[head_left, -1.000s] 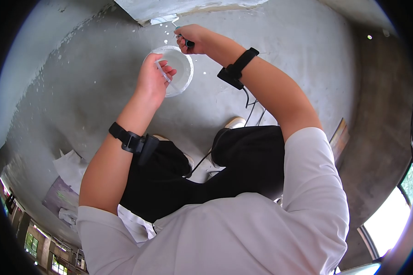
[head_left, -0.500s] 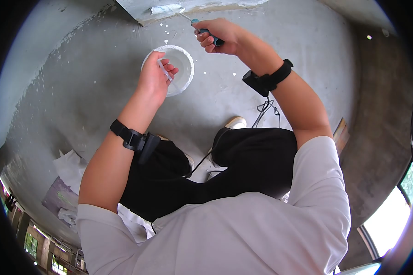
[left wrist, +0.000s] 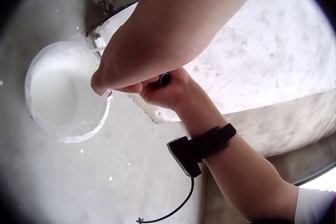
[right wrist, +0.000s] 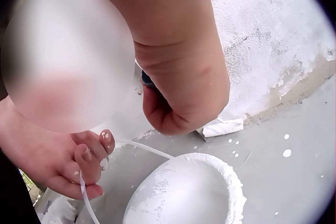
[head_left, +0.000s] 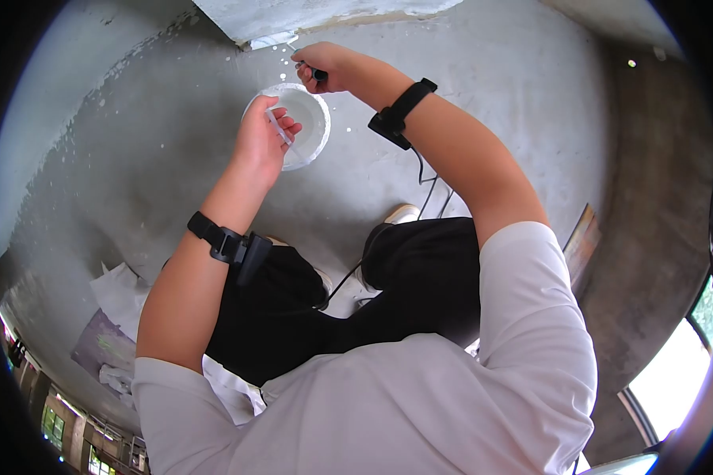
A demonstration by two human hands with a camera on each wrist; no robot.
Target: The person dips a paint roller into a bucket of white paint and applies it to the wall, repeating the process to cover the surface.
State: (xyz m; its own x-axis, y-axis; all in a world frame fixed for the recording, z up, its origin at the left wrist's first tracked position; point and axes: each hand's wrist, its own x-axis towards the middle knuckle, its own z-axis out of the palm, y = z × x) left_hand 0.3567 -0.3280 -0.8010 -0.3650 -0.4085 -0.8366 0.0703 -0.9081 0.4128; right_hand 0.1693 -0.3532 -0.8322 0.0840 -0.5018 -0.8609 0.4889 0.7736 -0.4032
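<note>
My left hand (head_left: pixel 261 146) holds the thin white bail handle (head_left: pixel 280 127) of a white plastic bucket (head_left: pixel 323 131), its fingers curled around it. The bucket stands on the floor with white paint inside and a paint-crusted rim. Just beyond it, my right hand (head_left: pixel 326 66) grips the dark handle of a paint roller (right wrist: pixel 223 127). The white roller sleeve lies against the foot of the wall at its corner, as the right wrist view shows. In the left wrist view, my left hand (left wrist: pixel 123 71) hides most of the roller.
The white-painted wall (head_left: pixel 317 12) rises ahead, with a bare strip along its base. White drips dot the grey floor (head_left: pixel 420 103). A black cable (left wrist: pixel 178 205) trails from the right wrist strap. Crumpled white bags (head_left: pixel 123 293) and a stained board (head_left: pixel 103 340) lie at the left.
My right hand went right with the roller rising on the wall, then came back left and lower to the wall's foot. The left hand and bucket stayed nearly still.
</note>
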